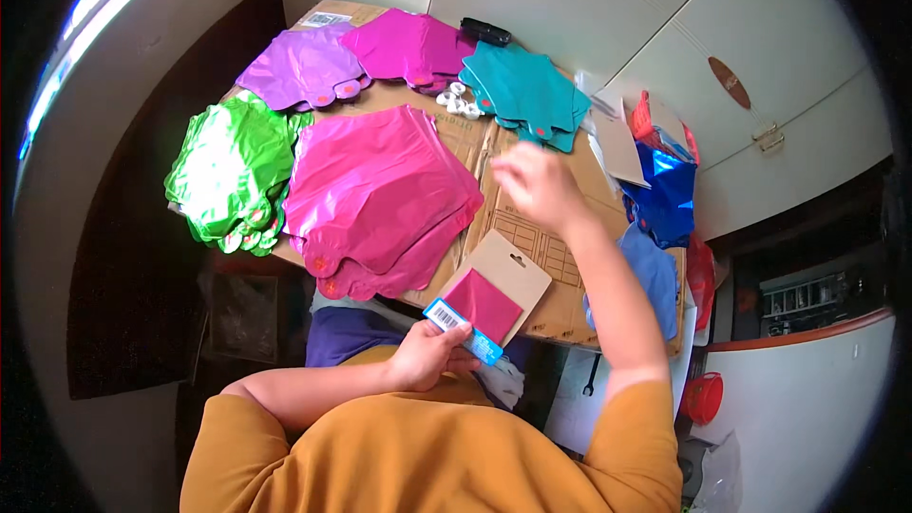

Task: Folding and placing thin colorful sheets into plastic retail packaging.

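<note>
My left hand [430, 353] is closed on a blue barcode label [480, 341] at the near edge of the box. Along with it are a folded magenta foil balloon [484, 305] and a tan backing card [521, 275] with a hang hole. My right hand [537, 180] is raised over the box, fingers curled together; whether something small is in them does not show. Just beyond it lie teal foil balloons [525, 90] and several small white rolls [458, 102]. To its left spreads a large stack of flat pink foil balloons [380, 195].
A cardboard box [560, 309] bears everything. Green [233, 171], purple [302, 65] and magenta foil stacks [410, 46] ring its far and left sides. At the right are blue foil [665, 190] and a blue cloth-like piece [651, 275]. Behind stand white cabinets [532, 19].
</note>
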